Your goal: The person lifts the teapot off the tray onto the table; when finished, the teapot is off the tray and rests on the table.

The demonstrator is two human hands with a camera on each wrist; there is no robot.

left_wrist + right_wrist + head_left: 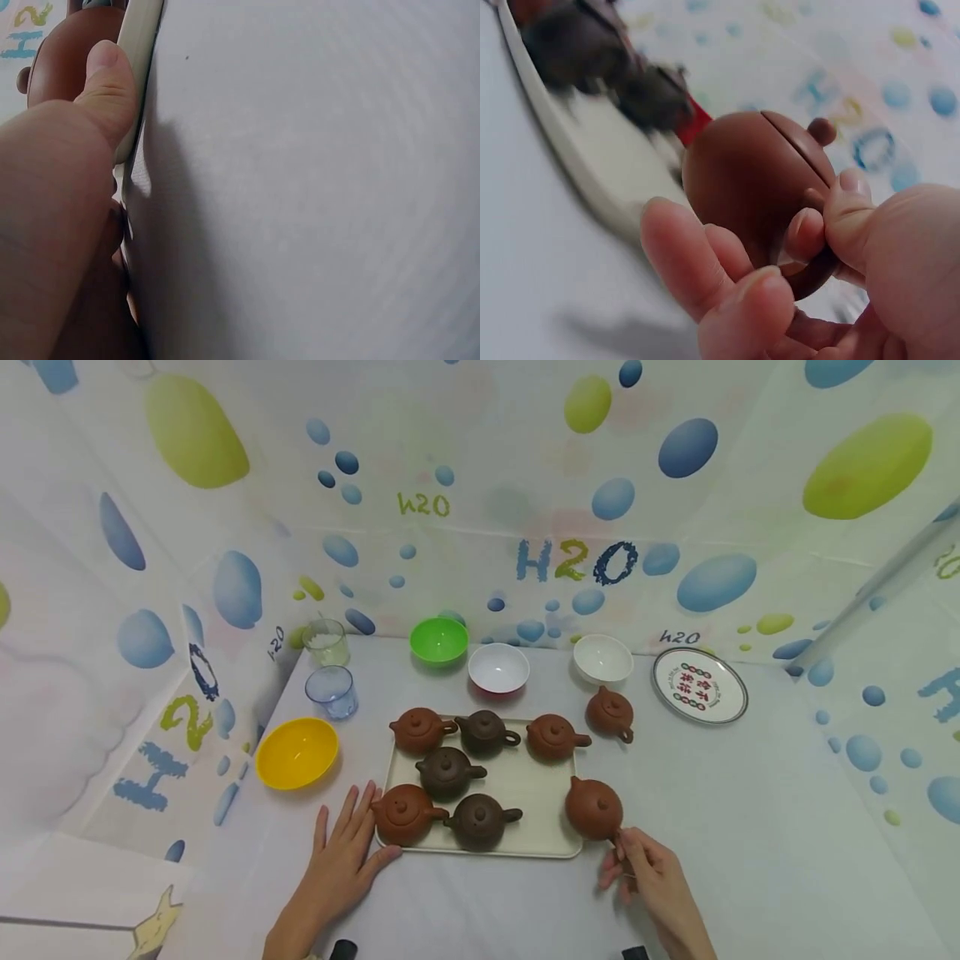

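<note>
My right hand (651, 875) pinches the handle of a reddish-brown teapot (594, 810), thumb and forefinger at the loop. In the head view this teapot overlaps the right edge of the cream tray (536, 835); in the right wrist view its round body (742, 172) and lidded top show tilted. My left hand (341, 856) rests with fingers spread at the tray's left front corner, its thumb (109, 90) against the rim. Beside that hand, a reddish-brown teapot (405, 815) sits on the tray among several others, including a dark brown teapot (482, 822).
Another reddish-brown teapot (610, 714) stands right of the tray, before a white bowl (603, 660). A plate (720, 697) lies at the far right. Behind the tray are a green bowl (438, 641) and a second white bowl (498, 668). Leftward stand a yellow bowl (297, 753) and a blue glass (332, 692).
</note>
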